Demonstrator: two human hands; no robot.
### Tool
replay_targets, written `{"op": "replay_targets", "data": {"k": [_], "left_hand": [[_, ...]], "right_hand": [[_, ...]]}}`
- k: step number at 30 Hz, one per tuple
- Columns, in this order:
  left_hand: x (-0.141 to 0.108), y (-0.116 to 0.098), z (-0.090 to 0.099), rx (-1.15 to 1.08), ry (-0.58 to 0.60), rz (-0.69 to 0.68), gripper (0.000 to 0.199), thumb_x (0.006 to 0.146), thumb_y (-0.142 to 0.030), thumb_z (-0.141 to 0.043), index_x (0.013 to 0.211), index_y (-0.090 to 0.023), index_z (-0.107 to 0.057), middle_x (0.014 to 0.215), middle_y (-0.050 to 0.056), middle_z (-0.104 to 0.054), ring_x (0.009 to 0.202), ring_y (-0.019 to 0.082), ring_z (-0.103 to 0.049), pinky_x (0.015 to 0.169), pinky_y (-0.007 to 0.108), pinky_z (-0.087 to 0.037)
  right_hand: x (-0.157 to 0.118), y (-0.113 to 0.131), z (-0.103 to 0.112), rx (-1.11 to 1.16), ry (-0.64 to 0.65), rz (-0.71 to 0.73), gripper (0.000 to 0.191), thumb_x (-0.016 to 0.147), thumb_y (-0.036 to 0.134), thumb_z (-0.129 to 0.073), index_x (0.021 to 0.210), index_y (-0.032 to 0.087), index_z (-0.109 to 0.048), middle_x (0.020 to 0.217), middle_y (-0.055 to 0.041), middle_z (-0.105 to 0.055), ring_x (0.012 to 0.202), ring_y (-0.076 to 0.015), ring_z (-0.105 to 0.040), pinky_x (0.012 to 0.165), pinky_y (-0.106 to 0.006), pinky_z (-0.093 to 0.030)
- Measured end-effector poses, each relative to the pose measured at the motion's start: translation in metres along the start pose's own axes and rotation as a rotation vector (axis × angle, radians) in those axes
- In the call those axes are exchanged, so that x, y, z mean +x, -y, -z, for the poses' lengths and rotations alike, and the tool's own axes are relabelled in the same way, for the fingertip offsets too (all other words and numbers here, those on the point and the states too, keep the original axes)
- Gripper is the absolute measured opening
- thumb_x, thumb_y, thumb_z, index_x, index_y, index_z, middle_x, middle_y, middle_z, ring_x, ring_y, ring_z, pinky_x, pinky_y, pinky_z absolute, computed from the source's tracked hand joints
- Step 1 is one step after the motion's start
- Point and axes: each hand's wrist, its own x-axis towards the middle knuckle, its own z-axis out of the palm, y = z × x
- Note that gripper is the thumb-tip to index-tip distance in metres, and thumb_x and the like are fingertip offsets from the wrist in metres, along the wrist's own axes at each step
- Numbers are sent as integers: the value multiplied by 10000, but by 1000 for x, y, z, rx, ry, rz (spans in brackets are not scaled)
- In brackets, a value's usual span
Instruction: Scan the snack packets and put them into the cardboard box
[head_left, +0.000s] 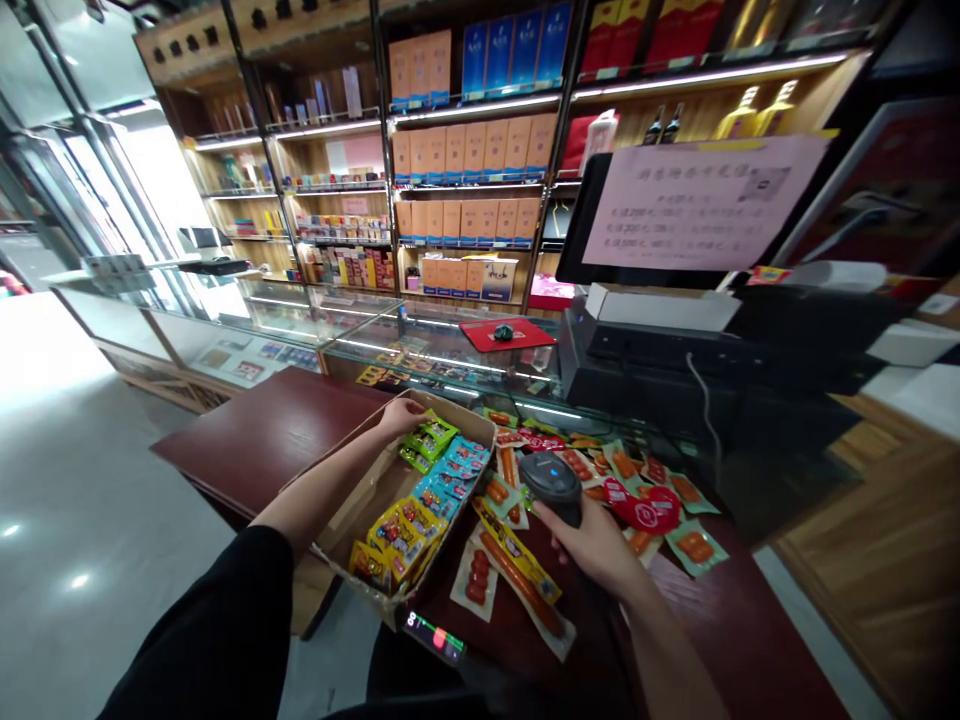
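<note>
My left hand point(403, 416) reaches into the far end of a cardboard box point(341, 540). Its fingers are closed on the edge of a green snack packet point(433, 436). Blue snack packets point(452, 478) and yellow snack packets point(405, 535) lie in the same box, along its right side. My right hand point(589, 535) is wrapped around the handle of a dark barcode scanner point(551, 476), above the loose packs. Beneath and around it are several sealed sausage packs point(476, 580), a long yellow packet point(517, 545) and red packs point(646, 508).
A lit phone point(435, 637) lies by the box's near corner. The dark red table point(277, 425) meets a glass display counter point(360, 325). On the counter are a mouse point(503, 332) on a red pad and a monitor with a taped paper sign point(694, 205). Stocked shelves point(472, 110) stand behind.
</note>
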Motion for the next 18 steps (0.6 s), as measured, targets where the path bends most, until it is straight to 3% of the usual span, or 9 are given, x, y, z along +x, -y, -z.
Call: {"op": "replay_targets", "data": {"k": [4, 9, 13, 18], "left_hand": [[-1, -9, 6, 168, -50, -104, 332, 601, -394, -796, 840, -171, -737, 836, 58, -731, 812, 189, -672, 722, 246, -496], [-10, -28, -2, 131, -11, -180, 284, 644, -386, -751, 821, -165, -748, 781, 50, -728, 736, 178, -665, 636, 235, -477], [-23, -53, -31, 40, 99, -258, 330, 653, -416, -734, 876, -173, -747, 773, 42, -726, 688, 159, -648, 586, 222, -468], [-50, -102, -85, -31, 271, -342, 347, 664, -435, -722, 872, -158, -729, 792, 45, -725, 683, 151, -639, 589, 219, -470]], "right_hand": [[0, -1, 2, 8, -14, -4, 309, 802, 499, -599, 801, 198, -528, 536, -7, -624, 416, -163, -592, 425, -273, -480], [0, -5, 5, 20, -17, 23, 320, 804, 504, -599, 819, 191, -538, 535, -7, -628, 408, -156, -594, 418, -253, -464], [-6, -14, 13, 41, -51, -11, 313, 800, 481, -612, 876, 186, -545, 533, 1, -625, 408, -157, -595, 415, -249, -469], [-24, -28, 33, 62, -130, -42, 290, 791, 453, -622, 871, 182, -559, 517, 18, -604, 391, -139, -569, 397, -228, -442]]}}
